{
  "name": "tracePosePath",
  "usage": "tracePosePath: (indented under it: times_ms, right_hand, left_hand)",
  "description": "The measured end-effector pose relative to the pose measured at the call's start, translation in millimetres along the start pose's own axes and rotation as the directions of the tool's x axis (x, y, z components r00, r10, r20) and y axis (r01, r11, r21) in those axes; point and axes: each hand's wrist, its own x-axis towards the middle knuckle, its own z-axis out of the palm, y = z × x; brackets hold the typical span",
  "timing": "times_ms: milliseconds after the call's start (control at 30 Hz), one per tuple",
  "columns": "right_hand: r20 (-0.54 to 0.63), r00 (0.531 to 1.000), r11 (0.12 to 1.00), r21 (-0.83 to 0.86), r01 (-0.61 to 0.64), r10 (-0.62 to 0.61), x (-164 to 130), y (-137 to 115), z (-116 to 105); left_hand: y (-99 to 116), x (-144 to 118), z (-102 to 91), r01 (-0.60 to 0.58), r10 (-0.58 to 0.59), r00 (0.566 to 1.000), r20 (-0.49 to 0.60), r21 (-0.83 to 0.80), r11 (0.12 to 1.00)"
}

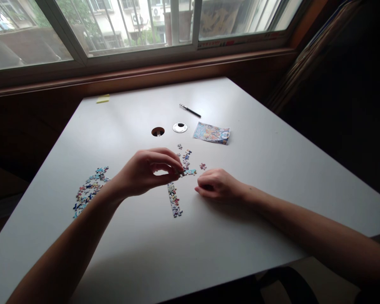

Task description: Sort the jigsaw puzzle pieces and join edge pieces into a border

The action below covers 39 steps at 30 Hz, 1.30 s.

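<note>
My left hand (147, 169) reaches over the table, thumb and fingers pinched on a small jigsaw piece (181, 172). That piece is at the left end of a short light-blue row of puzzle pieces (190, 172); whether they are joined I cannot tell. Below the hand lies a joined strip of puzzle pieces (174, 202), its upper end partly covered by the fingers. My right hand (220, 184) rests on the tabletop just right of the row, fingers curled into a loose fist with nothing visible in it. A loose piece (202, 166) lies beyond it, and more pieces (186, 156) sit behind my left fingertips.
Many loose puzzle pieces (88, 191) are spread at the left, partly behind my left forearm. Farther back on the white table (256, 139) are a picture sheet (212, 133), a pen (190, 110), a round cover (180, 127), a cable hole (158, 131) and yellow notes (103, 99).
</note>
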Motion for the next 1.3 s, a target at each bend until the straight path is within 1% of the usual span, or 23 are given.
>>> tracePosePath:
  times_ms: [67,133,200,233,300,400,533,667,833,933,1000,1067,1133,1233,1300]
  right_hand:
    - [0.002,1.000,1.000,0.005,0.004,-0.004,0.2,0.0,-0.1]
    - [0.002,1.000,1.000,0.010,0.008,-0.008,0.4,-0.5,-0.3]
    - [-0.002,1.000,1.000,0.010,0.010,-0.010,0.5,-1.0,-0.4]
    - [-0.005,1.000,1.000,0.009,0.009,-0.009,0.5,-1.1,-0.5]
    - [-0.006,1.000,1.000,0.008,0.007,-0.007,0.2,-1.2,-0.6]
    - [-0.001,1.000,1.000,0.009,0.009,-0.009,-0.1,-0.7,-0.5]
    - [0.002,1.000,1.000,0.005,0.010,-0.010,-0.1,-0.4,-0.3]
    - [0.002,1.000,1.000,-0.003,0.003,-0.003,-0.1,-0.1,0.2]
    - [0.002,1.000,1.000,-0.005,0.007,-0.007,0.2,-0.8,0.8]
    - [-0.017,1.000,1.000,0.012,0.004,-0.003,0.8,-2.5,0.3]
    - [-0.065,0.998,0.999,0.036,-0.012,0.015,1.2,-1.3,-1.5]
    - [-0.150,0.987,0.997,0.054,-0.055,0.063,1.9,3.1,-4.8]
    - [-0.254,0.956,0.989,0.063,-0.137,0.149,2.6,10.4,-8.9]
    - [-0.381,0.882,0.960,0.065,-0.274,0.277,4.2,21.3,-13.0]
    - [-0.412,0.866,0.955,0.038,-0.293,0.282,6.1,25.8,-12.9]
  left_hand:
    - [-14.6,0.6,-5.3,-0.002,0.005,0.998,-0.059,0.059,0.998]
    - [-34.2,0.6,-12.0,0.025,0.001,0.990,-0.140,0.180,0.983]
    - [-54.6,-0.2,-18.3,0.074,0.016,0.973,-0.230,0.377,0.923]
    - [-63.9,-1.0,-20.7,0.092,0.026,0.967,-0.254,0.440,0.893]
    - [-79.1,-2.7,-23.4,0.110,0.030,0.965,-0.259,0.511,0.853]
    - [-92.9,-4.9,-22.7,0.095,0.029,0.977,-0.212,0.551,0.829]
    - [-99.2,-6.2,-19.2,0.083,0.004,0.989,-0.149,0.566,0.820]
    - [-99.1,-6.6,-18.4,0.099,-0.014,0.989,-0.150,0.581,0.808]
    - [-96.1,-6.2,-18.7,0.099,-0.032,0.992,-0.124,0.586,0.804]
    - [-97.2,-6.5,-16.8,0.107,-0.032,0.990,-0.137,0.586,0.803]
    - [-100.9,-7.4,-14.2,0.119,-0.015,0.983,-0.182,0.577,0.808]
    - [-106.4,-8.7,-11.2,0.127,0.014,0.970,-0.241,0.560,0.819]
    - [-112.1,-10.0,-8.9,0.122,0.044,0.959,-0.281,0.544,0.830]
    - [-118.3,-10.9,-7.6,0.097,0.075,0.955,-0.286,0.543,0.834]
    - [-120.2,-11.1,-7.6,0.081,0.094,0.956,-0.278,0.557,0.826]
